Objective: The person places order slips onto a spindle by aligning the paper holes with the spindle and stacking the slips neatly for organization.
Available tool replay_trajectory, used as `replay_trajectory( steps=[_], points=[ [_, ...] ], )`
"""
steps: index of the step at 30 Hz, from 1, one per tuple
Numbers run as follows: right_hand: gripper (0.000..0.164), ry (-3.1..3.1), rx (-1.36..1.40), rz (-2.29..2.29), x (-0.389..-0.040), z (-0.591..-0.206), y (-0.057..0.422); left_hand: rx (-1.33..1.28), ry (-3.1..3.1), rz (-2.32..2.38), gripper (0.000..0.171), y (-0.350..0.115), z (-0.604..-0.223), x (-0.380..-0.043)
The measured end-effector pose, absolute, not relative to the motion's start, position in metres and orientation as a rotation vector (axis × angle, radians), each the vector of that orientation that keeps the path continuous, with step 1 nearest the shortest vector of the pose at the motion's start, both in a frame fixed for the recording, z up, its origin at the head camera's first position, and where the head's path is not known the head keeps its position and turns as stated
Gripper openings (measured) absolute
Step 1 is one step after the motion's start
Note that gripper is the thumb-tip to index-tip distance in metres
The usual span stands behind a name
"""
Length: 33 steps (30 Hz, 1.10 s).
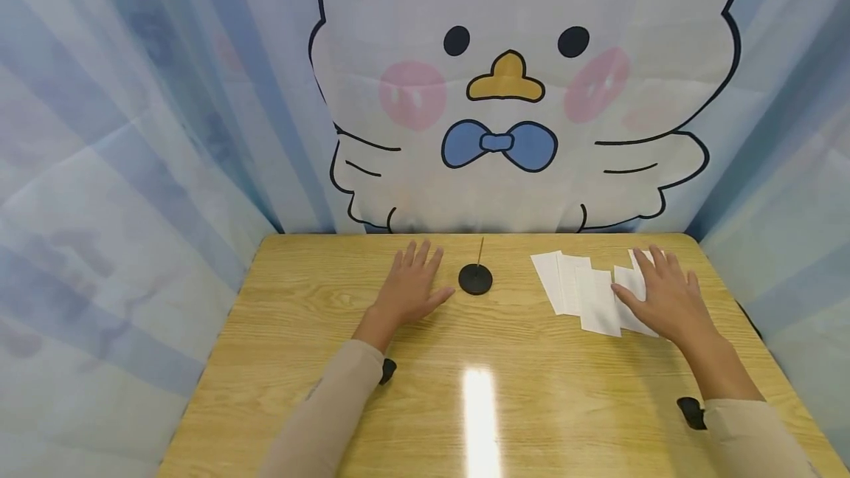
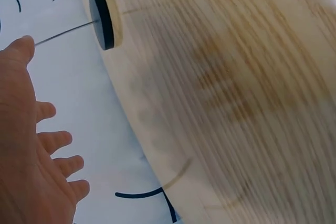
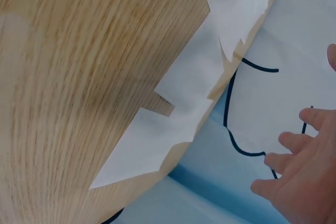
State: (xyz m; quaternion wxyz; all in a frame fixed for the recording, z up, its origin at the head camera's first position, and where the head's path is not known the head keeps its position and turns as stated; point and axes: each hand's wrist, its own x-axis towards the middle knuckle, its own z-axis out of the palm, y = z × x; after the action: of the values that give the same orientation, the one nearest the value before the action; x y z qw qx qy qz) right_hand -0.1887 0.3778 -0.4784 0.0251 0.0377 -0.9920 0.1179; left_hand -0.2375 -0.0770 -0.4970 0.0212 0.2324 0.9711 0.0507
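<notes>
My left hand (image 1: 409, 290) hovers with its fingers spread, just left of a round black base with a thin upright spike (image 1: 475, 279). In the left wrist view the same black disc (image 2: 103, 20) stands apart from the hand (image 2: 31, 145), and its thin rod runs toward the thumb. Over at the right, my right hand (image 1: 667, 297) is spread above several white paper slips (image 1: 598, 301) that partly overlap in a row. The right wrist view shows the slips (image 3: 191, 72) lying on the wood, with the hand (image 3: 307, 171) apart from them. Neither hand holds anything.
A wood-grain table (image 1: 425, 404) carries everything, with a bright light reflection near its front. Behind its back edge hangs a curtain (image 1: 505, 198) printed with a white cartoon bird; pale blue curtains (image 1: 133, 168) hang at the sides. Black straps (image 1: 692, 413) show at the wrists.
</notes>
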Motion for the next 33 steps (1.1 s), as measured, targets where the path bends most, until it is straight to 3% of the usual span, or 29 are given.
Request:
replay_trajectory(
  steps=[16, 27, 33],
  points=[
    [0.095, -3.113, 0.045, 0.41, -0.175, -0.491, 0.412, 0.732, 2.985, 0.225, 0.084, -0.056, -0.512, -0.245],
    [0.086, -3.045, 0.057, 0.496, -0.173, -0.5, 0.44, 0.7, 2.919, 0.39, 0.086, -0.041, -0.523, -0.254],
    [0.094, -3.082, -0.049, 0.478, -0.166, -0.507, 0.45, 0.708, 2.908, 0.479, 0.086, -0.036, -0.525, -0.255]
  ],
)
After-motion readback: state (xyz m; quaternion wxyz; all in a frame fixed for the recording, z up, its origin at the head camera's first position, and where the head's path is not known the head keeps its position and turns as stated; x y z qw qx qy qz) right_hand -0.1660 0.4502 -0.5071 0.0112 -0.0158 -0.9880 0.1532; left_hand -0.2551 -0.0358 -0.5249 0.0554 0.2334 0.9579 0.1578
